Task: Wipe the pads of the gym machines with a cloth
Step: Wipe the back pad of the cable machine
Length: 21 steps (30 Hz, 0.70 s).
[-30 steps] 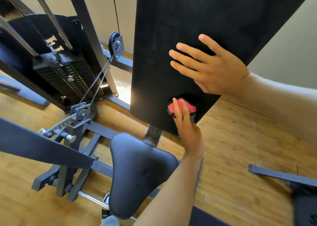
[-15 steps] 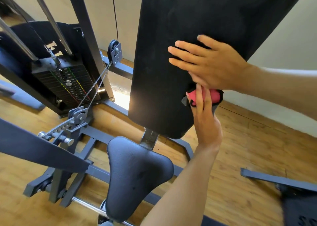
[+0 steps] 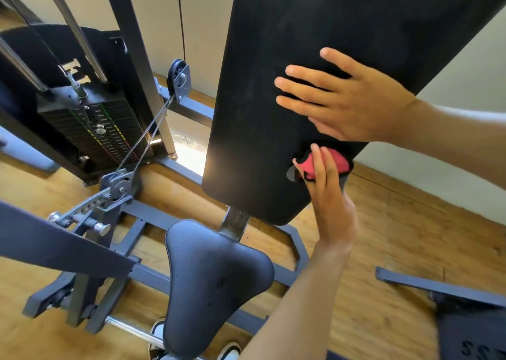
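Observation:
A tall black back pad [image 3: 273, 113] stands upright above the dark triangular seat pad [image 3: 213, 283] of a gym machine. My left hand [image 3: 328, 195] reaches up from below and presses a bunched red cloth with black edging [image 3: 338, 161] against the lower right part of the back pad. Its fingers lie straight over the cloth, and the thumb shows at the cloth's left edge. My right hand [image 3: 345, 105] rests flat on the pad just above the cloth, with its fingers spread and pointing left.
A weight stack [image 3: 101, 132] with cables and a pulley [image 3: 179, 82] stands at the left behind grey frame bars. A dark bar [image 3: 54, 244] crosses the lower left. Another machine part [image 3: 438, 288] lies on the wooden floor at the right. My shoes show at the bottom.
My left hand moved the cloth up from the pad's bottom edge to just under my right hand, near the pad's right side. My right hand stayed flat on the pad.

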Motion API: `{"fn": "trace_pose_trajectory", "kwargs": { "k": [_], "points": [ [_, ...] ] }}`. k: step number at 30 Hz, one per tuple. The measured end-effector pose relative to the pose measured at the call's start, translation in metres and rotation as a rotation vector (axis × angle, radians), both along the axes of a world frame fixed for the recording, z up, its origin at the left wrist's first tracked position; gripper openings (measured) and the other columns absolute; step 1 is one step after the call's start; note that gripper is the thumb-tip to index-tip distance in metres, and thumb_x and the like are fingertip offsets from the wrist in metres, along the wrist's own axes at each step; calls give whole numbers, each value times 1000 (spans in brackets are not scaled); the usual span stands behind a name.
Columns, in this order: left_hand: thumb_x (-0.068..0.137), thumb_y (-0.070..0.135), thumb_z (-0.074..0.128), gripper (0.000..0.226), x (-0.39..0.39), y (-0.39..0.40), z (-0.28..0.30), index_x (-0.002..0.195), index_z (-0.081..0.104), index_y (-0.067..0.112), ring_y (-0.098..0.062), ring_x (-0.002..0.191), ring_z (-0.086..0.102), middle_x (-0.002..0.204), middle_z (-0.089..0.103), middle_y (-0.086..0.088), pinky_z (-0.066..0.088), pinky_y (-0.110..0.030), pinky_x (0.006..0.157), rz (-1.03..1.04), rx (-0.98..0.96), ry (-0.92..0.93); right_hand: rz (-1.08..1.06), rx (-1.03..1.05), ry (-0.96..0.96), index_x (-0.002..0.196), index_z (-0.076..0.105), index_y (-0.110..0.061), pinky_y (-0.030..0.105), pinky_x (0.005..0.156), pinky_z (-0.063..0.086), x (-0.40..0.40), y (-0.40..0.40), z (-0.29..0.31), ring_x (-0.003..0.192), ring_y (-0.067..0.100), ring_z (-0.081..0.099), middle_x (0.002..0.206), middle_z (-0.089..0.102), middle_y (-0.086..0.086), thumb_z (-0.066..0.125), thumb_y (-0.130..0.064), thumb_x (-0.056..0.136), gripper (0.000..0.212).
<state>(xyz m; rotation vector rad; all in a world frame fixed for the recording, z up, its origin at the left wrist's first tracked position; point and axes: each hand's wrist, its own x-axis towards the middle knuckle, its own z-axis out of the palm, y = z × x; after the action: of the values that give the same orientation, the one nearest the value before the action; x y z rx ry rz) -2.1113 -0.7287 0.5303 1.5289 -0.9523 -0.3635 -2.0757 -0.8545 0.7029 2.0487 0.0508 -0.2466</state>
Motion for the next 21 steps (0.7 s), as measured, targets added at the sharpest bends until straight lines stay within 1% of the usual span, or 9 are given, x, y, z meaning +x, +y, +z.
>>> {"fn": "trace_pose_trajectory", "kwargs": {
  "k": [3,6,7,8,10,12,14,18,21],
  "points": [
    [92,-22,50,94,41,9,-36,165,12,23,-19,158,15,173,5,10,27,-30,125,4,9,-27,36,-18,-32,164,0,-9,55,125,12,-1,0,-2,158,32,8,172,3,14,21,-39,111,65],
    [101,-11,49,81,89,3,-39,165,10,19,5,152,1,173,8,4,9,-27,127,339,114,406,32,3,-34,164,2,-9,54,125,12,2,-1,-1,158,33,9,172,4,15,25,-40,110,66],
    [102,-9,48,78,101,-1,-32,165,11,18,4,152,2,172,10,2,8,-28,127,410,125,505,26,15,-33,164,3,-9,55,125,12,-1,0,-4,158,33,9,172,4,15,25,-40,110,67],
    [102,-9,47,73,107,-6,-17,164,15,13,-7,156,6,172,13,-4,10,-35,129,407,95,476,28,5,-35,164,3,-9,55,125,12,-2,0,-4,158,33,9,172,4,15,26,-40,110,67],
    [100,-11,49,66,106,-18,8,161,23,-1,-30,157,16,169,18,-12,20,-49,128,242,-63,266,37,-3,-30,164,2,-9,55,125,9,0,-3,-1,158,33,6,172,2,15,24,-39,111,66],
    [99,-10,53,72,98,-21,20,162,21,5,-27,159,15,171,15,1,21,-39,128,97,-165,65,26,32,-19,164,-1,-8,55,125,5,-2,-5,-1,159,34,1,172,-2,16,18,-39,111,64],
    [99,-10,55,79,96,-24,9,163,18,15,-15,159,11,171,9,12,20,-27,127,124,-128,18,30,36,-31,164,0,-7,55,125,6,-2,-6,-3,159,34,1,171,-2,16,13,-39,109,64],
    [97,-13,55,92,85,18,-48,164,10,31,16,149,8,162,4,40,16,-4,116,174,92,281,44,17,-46,164,1,-7,55,125,10,-1,-3,-6,158,34,6,172,0,16,14,-36,110,63],
    [98,-12,55,89,82,39,-59,165,9,25,21,146,7,156,3,48,15,-5,116,93,144,302,39,25,-44,164,3,-6,55,125,10,1,-3,-5,158,35,7,171,2,17,18,-36,111,63]
  ]
}}
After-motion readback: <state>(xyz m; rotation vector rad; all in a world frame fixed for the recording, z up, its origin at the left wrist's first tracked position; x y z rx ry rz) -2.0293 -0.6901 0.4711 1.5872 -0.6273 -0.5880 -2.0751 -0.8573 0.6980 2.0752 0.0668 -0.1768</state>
